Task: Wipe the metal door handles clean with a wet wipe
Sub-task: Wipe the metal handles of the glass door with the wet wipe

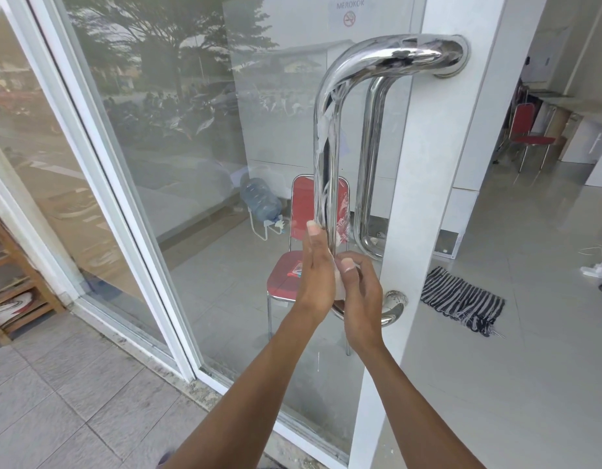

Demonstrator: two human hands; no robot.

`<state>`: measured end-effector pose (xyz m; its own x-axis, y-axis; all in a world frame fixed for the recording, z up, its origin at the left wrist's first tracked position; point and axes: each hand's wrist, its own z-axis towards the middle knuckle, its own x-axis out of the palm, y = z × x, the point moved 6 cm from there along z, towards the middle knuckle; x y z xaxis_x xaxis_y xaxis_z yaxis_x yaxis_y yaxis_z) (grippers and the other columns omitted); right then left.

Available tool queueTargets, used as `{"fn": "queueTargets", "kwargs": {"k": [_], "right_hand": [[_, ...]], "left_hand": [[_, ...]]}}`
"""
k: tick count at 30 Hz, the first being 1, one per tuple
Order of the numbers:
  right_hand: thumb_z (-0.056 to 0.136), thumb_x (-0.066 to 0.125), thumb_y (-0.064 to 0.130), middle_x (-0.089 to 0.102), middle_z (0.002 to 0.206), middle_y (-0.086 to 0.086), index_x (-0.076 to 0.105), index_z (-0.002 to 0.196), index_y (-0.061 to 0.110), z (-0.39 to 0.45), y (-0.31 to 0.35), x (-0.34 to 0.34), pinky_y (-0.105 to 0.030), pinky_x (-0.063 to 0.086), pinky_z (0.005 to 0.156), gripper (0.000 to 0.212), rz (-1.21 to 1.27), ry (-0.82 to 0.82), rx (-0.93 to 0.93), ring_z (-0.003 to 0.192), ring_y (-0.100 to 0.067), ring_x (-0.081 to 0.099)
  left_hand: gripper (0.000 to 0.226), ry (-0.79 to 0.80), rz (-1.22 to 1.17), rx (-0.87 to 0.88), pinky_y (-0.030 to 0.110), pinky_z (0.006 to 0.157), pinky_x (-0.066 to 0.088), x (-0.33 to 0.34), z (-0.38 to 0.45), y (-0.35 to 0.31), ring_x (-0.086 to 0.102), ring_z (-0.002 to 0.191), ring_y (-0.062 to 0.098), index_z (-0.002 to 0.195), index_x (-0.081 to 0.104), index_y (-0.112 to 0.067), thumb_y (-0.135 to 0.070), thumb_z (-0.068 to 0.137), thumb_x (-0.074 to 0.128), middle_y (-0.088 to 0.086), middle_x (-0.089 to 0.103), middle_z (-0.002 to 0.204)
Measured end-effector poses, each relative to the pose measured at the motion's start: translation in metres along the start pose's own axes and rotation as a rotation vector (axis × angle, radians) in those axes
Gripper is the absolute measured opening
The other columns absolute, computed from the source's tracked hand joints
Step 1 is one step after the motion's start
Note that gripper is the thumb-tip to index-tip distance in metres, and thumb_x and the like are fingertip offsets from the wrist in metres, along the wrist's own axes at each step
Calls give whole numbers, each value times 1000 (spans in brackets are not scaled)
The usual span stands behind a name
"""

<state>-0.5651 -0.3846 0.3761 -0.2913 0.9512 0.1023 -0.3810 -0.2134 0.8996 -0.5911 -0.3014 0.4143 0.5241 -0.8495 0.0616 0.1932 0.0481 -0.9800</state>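
A polished metal door handle [326, 137] curves out from the white door frame [425, 198] and runs down the glass door. A second handle [369, 170] shows behind the glass. Low on the near handle, both my hands meet around the bar. My left hand [315, 269] lies against the bar's left side with its fingers straight and pointing up. My right hand [360, 286] curls round the bar's lower end and holds a white wet wipe [339, 282], mostly hidden between the hands. The handle's lower mount [396, 301] shows just right of my right hand.
Behind the glass stand a red chair [303, 265] and a water jug [260, 199]. Through the open doorway lie a striped cloth [462, 301] on the tiled floor and another red chair [526, 130]. A wooden shoe rack [12, 282] stands at far left.
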Motion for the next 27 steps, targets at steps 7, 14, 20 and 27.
{"fn": "queueTargets", "kwargs": {"k": [7, 14, 20, 27], "right_hand": [[87, 54, 51, 66, 90, -16, 63, 99, 32, 3, 28, 8, -47, 54, 76, 24, 34, -14, -36, 85, -33, 65], [90, 54, 21, 69, 78, -10, 69, 89, 24, 11, 46, 18, -44, 55, 67, 15, 40, 30, -87, 77, -31, 67], [96, 50, 1, 63, 72, -24, 65, 85, 18, 13, 44, 15, -49, 47, 54, 26, 29, 34, -81, 63, -42, 57], [96, 57, 11, 54, 57, 17, 66, 82, 27, 27, 42, -2, -12, 38, 57, 23, -113, -125, -55, 55, -1, 49]], "left_hand": [[116, 65, -48, -86, 55, 110, 40, 3, -5, -5, 58, 123, 35, 142, 45, -8, -94, 71, 9, 23, 61, 127], [96, 2, -103, -74, 55, 117, 30, -1, -4, -12, 42, 137, 41, 154, 26, -10, -79, 88, 12, 32, 41, 146], [49, 3, -153, 19, 4, 92, 38, -3, -8, -25, 51, 97, -31, 127, 38, -51, -70, 92, 8, -50, 57, 100], [53, 1, -146, 57, 20, 88, 51, 0, -7, -23, 69, 101, 4, 106, 62, -56, -71, 92, 13, -10, 73, 101]]}}
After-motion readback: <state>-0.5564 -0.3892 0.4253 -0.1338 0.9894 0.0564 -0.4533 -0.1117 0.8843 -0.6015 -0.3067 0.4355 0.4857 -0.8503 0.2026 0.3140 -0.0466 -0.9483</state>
